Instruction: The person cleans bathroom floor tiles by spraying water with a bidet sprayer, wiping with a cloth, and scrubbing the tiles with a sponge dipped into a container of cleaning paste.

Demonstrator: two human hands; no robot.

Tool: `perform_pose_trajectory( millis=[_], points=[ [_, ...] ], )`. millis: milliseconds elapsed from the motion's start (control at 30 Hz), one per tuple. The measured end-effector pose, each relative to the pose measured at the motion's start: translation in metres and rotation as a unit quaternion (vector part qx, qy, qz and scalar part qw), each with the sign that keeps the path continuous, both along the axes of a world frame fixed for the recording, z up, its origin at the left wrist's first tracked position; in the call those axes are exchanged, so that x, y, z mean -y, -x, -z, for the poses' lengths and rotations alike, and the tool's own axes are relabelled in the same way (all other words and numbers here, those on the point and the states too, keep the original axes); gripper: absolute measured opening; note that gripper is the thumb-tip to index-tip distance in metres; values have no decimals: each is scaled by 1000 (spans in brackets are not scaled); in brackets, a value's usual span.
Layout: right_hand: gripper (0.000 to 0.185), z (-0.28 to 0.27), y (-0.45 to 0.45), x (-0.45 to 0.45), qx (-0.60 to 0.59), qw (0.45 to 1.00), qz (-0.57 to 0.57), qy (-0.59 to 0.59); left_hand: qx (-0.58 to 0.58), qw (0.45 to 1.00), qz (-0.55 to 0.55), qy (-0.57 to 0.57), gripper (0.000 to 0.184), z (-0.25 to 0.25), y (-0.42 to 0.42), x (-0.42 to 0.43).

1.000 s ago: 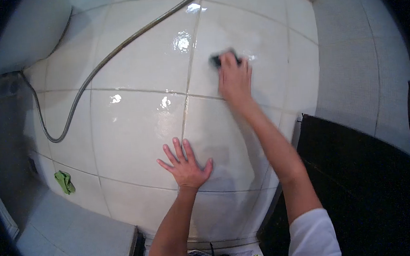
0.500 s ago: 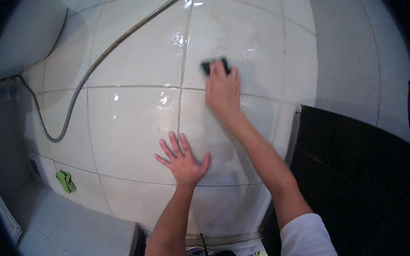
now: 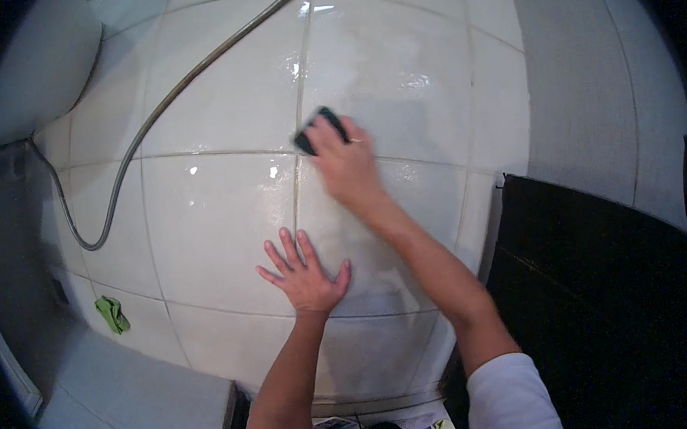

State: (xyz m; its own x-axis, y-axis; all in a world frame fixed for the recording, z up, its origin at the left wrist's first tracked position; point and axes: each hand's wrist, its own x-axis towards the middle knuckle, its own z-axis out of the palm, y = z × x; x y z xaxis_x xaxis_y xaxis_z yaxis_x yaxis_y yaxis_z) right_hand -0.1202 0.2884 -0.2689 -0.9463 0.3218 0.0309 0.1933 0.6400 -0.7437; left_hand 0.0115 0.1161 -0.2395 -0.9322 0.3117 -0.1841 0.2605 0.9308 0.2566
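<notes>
Wet, shiny white tiles fill the middle of the view. My right hand presses a dark green scrubbing pad against them, right where the grout lines cross. Lower down, my left hand lies flat on the tiles with its fingers spread, holding nothing. The underside of the pad is hidden.
A metal shower hose curves across the upper left, beside a white rounded fixture. A green cloth lies at the lower left. A black panel stands at the right, and printed papers are at the bottom edge.
My right hand has moved left and downward with the pad, from the upper right tile to the grout crossing. My left hand has stayed spread on the tiles.
</notes>
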Motion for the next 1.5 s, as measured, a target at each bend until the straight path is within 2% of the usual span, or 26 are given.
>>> perform_pose_trajectory(
  millis=[33,67,100,133,200,267,333,400,433,500,567,633,700,767,800,833,867,900,967,1067,1100,1133,1200,1267,1367,1500],
  points=[
    [44,14,-13,-30,105,960,94,240,7,1000,-2,3,99,0,1,0],
    [38,11,-19,-73,78,996,33,-5,17,1000,-5,8,99,-1,-1,1],
    [34,6,-25,-116,40,962,27,-269,19,1000,-7,9,99,-1,-2,3],
    [28,12,-17,-159,-43,925,88,-367,11,1000,-4,9,100,1,-1,2],
    [26,-14,16,-182,55,871,217,-438,0,1000,-5,10,100,2,0,1],
    [23,-14,57,-152,82,888,203,-403,14,1000,-9,8,100,-1,-1,1],
    [23,3,79,-74,-3,933,164,-322,5,1000,-10,7,100,0,1,2],
    [29,9,47,-2,17,953,36,-300,9,1000,-10,4,100,-1,-4,2],
    [30,-18,13,1,-23,953,-70,-295,10,1000,-11,10,100,-1,-4,3],
    [33,2,-5,-55,-64,935,-71,-342,8,1000,-14,8,100,1,-2,-3],
    [34,-7,15,-131,48,923,27,-382,15,1000,-15,15,99,-1,0,-1],
    [31,-6,45,-192,18,840,183,-510,3,1000,-9,10,100,-1,-2,0],
    [29,11,105,-205,35,864,209,-457,-4,1000,-6,10,100,1,2,0],
    [30,7,125,-166,42,931,217,-291,2,1000,-5,10,101,-1,0,-1],
    [27,21,142,-130,-22,926,146,-346,0,1000,-2,10,101,-1,1,-1],
    [24,25,151,-90,-112,948,95,-283,6,1000,-5,16,101,-1,1,0],
    [25,10,147,-54,-87,980,66,-163,12,1000,-7,22,101,0,-1,-2],
    [29,0,133,-35,-147,934,-1,-325,10,1000,-2,21,101,0,-1,-4],
    [35,6,129,-72,-175,930,-102,-308,-4,1000,-1,21,100,3,-2,-2],
    [37,4,98,-176,-82,973,39,-213,-5,1000,1,20,101,3,-2,-1],
    [37,20,77,-208,-97,916,87,-379,-5,1000,0,17,101,3,-1,-1],
    [36,22,54,-227,-63,899,141,-410,0,1000,-2,18,101,2,0,-1],
    [36,7,8,-203,-13,918,173,-356,13,1000,-6,17,101,0,-3,-1],
    [37,4,-34,-159,25,926,136,-352,-5,1000,-4,13,100,1,-1,-1],
    [36,-9,-24,-153,15,932,83,-352,9,1000,-4,23,100,-2,-1,-1],
    [34,-15,43,-158,34,931,137,-336,-11,1000,-3,23,100,-1,2,-1]
  ],
)
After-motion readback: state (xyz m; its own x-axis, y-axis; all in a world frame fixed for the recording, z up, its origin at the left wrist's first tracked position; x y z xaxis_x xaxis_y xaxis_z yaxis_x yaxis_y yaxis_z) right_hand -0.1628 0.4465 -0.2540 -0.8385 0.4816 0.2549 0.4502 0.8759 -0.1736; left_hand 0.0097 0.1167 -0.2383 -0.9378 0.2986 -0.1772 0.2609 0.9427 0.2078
